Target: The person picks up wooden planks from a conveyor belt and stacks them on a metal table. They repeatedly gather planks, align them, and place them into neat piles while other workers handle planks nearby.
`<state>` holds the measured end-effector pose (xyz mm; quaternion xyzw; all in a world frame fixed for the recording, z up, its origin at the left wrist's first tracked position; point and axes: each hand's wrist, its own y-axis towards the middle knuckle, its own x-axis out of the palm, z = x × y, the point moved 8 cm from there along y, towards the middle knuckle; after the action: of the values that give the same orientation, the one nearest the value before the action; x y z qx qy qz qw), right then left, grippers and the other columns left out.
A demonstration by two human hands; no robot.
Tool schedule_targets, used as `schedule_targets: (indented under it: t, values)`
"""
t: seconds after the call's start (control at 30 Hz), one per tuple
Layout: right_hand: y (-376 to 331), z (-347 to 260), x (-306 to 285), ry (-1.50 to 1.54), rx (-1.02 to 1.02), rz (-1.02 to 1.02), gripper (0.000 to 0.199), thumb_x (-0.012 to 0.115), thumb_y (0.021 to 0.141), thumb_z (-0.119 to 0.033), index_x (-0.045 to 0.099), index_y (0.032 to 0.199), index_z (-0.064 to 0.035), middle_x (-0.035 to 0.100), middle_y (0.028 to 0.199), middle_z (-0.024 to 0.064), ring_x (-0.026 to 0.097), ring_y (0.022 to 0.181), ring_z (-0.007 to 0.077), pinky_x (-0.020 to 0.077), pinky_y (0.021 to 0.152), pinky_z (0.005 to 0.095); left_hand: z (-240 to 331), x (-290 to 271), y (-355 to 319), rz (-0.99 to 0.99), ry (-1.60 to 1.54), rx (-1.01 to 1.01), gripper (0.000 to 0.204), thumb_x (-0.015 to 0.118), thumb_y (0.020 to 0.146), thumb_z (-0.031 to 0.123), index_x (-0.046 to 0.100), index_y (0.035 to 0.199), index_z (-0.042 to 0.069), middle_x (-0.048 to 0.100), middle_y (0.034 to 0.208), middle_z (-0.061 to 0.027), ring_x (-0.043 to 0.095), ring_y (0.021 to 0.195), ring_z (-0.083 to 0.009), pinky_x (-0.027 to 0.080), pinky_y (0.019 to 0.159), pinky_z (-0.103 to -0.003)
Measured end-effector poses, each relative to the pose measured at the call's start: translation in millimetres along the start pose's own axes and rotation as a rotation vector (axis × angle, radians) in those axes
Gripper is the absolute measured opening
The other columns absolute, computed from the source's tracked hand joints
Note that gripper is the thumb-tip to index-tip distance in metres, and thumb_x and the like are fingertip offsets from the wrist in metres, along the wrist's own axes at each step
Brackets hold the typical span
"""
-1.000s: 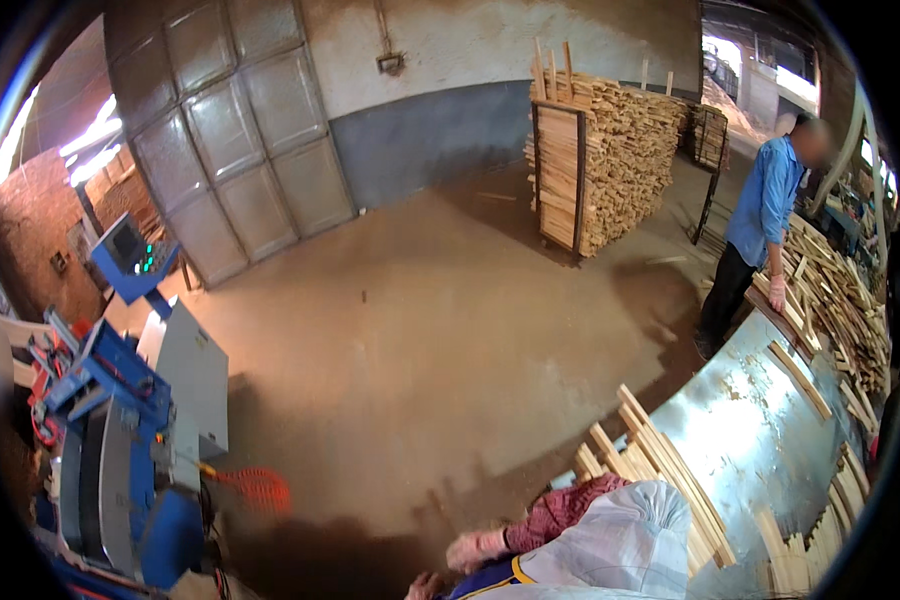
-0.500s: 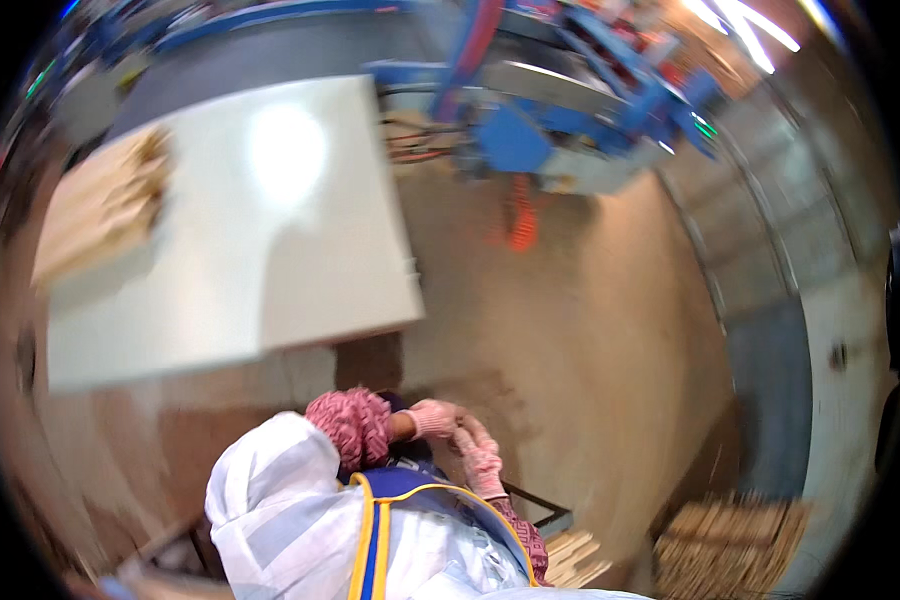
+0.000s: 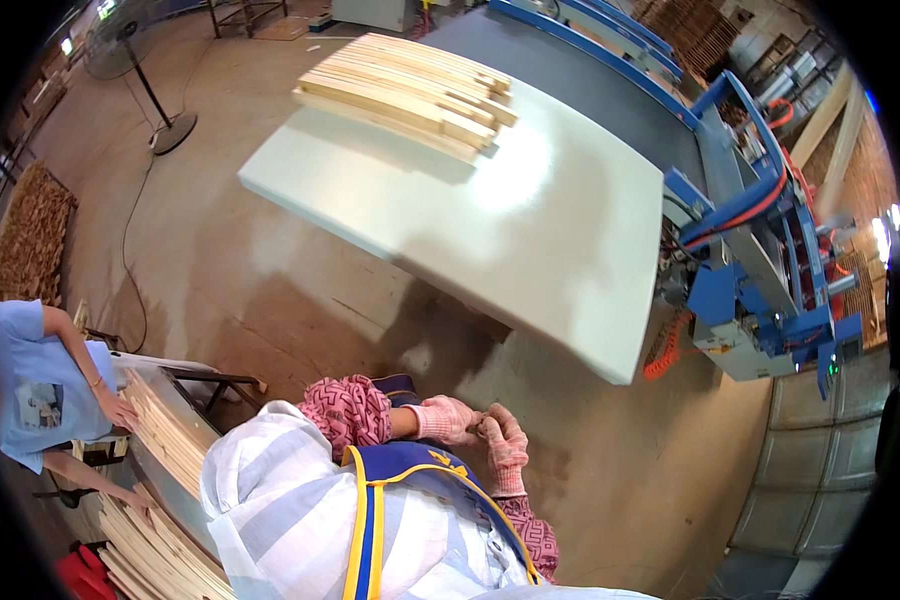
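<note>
While my gloved left hand (image 3: 446,418) and right hand (image 3: 505,447) meet fingertip to fingertip before my chest, neither grip holds anything I can make out. Well apart, stacked wooden slats (image 3: 410,92) lie on the white bench (image 3: 570,260).

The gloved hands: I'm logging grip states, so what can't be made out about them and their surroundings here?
- Left hand and right hand, head view: pressed together; whether they hold anything is too small to tell.
- Forearms: covered by pink sleeve covers.
- Slat stack: cut off by the striped shirt.
</note>
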<state>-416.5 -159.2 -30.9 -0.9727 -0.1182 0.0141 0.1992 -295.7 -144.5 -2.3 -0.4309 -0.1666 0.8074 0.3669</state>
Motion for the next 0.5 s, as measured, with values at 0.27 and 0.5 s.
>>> schedule_targets:
  t: [0.27,0.5]
  values:
    - [62.9,-123.7,150.3,-0.322,-0.485,0.191,0.027,0.061,0.089,-0.007,0.063,0.115,0.0015,0.062,0.087,0.0027,0.054,0.075,0.0082,0.0465,0.069,0.0226,-152.2,-77.2,-108.4,0.348,-0.211,0.322,0.046,0.050,0.091,0.046,0.058,0.127,0.018,0.065,0.115,-0.0147,0.061,0.108,-0.0317,0.048,0.092,-0.041]
    - [140.9,-193.2,306.3,-0.996,-0.714,0.577,0.040,0.066,0.083,-0.024,0.061,0.119,-0.0089,0.063,0.114,0.0100,0.059,0.103,0.0254,0.0458,0.090,0.0398,-347.5,-151.8,-277.6,0.460,-0.840,-0.083,0.032,0.059,0.092,0.038,0.069,0.110,0.014,0.072,0.094,-0.0035,0.067,0.083,-0.0130,0.052,0.076,-0.027]
